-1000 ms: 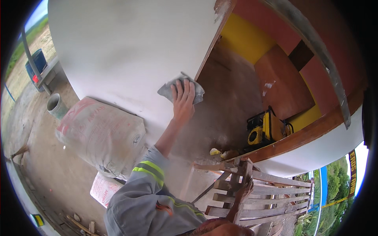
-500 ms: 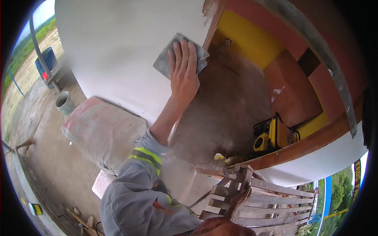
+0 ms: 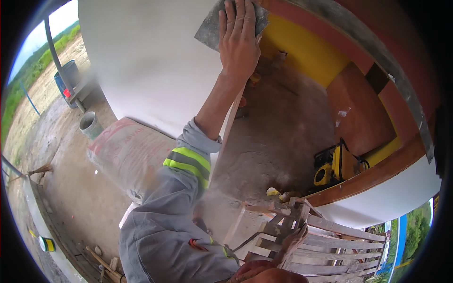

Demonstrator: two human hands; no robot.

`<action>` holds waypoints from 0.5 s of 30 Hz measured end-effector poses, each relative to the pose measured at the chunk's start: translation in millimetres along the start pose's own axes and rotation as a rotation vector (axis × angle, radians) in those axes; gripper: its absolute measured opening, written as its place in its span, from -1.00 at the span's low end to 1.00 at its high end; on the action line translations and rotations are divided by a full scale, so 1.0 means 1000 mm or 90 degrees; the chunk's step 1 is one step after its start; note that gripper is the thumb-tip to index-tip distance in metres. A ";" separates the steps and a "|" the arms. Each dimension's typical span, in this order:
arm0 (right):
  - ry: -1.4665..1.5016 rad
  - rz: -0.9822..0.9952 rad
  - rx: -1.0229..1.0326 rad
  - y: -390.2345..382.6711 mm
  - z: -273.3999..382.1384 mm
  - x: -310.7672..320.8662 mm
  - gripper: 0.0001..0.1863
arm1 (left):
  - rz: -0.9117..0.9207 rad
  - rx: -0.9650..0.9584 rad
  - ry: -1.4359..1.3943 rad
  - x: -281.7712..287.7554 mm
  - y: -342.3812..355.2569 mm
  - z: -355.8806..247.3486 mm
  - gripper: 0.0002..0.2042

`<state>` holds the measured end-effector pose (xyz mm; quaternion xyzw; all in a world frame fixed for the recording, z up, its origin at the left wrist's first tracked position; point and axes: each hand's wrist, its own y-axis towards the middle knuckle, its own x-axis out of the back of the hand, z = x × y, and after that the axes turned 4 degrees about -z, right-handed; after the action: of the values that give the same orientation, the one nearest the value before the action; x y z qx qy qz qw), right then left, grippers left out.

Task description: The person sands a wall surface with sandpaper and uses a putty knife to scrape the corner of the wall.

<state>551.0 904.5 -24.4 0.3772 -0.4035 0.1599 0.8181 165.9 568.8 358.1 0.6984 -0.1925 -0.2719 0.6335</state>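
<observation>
My left hand [image 3: 239, 45] reaches up the white wall [image 3: 151, 61], its back toward me and its fingers stretched nearly flat. Under the fingers and palm lies a dark grey sheet of sandpaper [image 3: 207, 32], pressed on the wall near its right edge; the sheet's own right edge looks ragged. My grey sleeve [image 3: 174, 207] with bright yellow-green bands is pushed up the forearm. By the wooden slats at the bottom, a blurred brown shape [image 3: 289, 247] may be my right hand or forearm, or rough wood; its fingers cannot be made out.
A big pale sack [image 3: 130, 153] stands below the wall, with a grey bucket [image 3: 89, 123] beside it. To the right sits a yellow and black machine [image 3: 337, 162] on a dusty floor. A slatted wooden frame [image 3: 335, 252] fills the lower right. A blue barrel [image 3: 68, 75] stands far left.
My left hand and the sandpaper sheet have moved up and to the right along the wall, and my arm has stretched out further. The whole view has shifted slightly.
</observation>
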 end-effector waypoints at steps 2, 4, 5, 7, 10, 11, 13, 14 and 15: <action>0.005 -0.027 0.001 0.000 0.001 0.002 -0.56 | 0.028 0.003 0.001 0.000 -0.032 -0.006 -0.41; 0.028 -0.025 0.003 0.009 0.010 -0.003 -0.56 | 0.095 0.057 0.050 0.020 -0.164 0.007 -0.43; 0.038 -0.011 0.002 0.005 0.011 0.000 -0.56 | 0.193 0.112 0.079 0.042 -0.223 0.010 -0.44; 0.023 -0.012 -0.012 0.005 0.016 0.005 -0.56 | 0.231 0.157 0.059 0.067 -0.252 -0.005 -0.46; 0.011 -0.021 -0.019 0.004 0.013 0.003 -0.57 | 0.111 0.162 0.069 0.034 -0.179 -0.013 -0.43; 0.009 -0.031 -0.017 0.005 0.010 0.003 -0.57 | 0.101 0.135 0.056 0.024 -0.144 -0.016 -0.42; 0.000 -0.023 -0.013 0.005 0.010 0.003 -0.57 | 0.092 0.106 0.054 0.018 -0.097 -0.014 -0.41; -0.012 -0.020 -0.016 0.003 0.010 0.003 -0.57 | 0.099 0.065 0.062 0.016 -0.085 -0.012 -0.40; -0.018 -0.018 -0.021 -0.004 0.005 0.007 -0.57 | 0.107 0.026 0.064 0.015 -0.082 -0.014 -0.38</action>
<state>554.5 897.9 -18.8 0.3719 -0.4122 0.1363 0.8205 180.1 580.5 275.4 0.7052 -0.2239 -0.1779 0.6487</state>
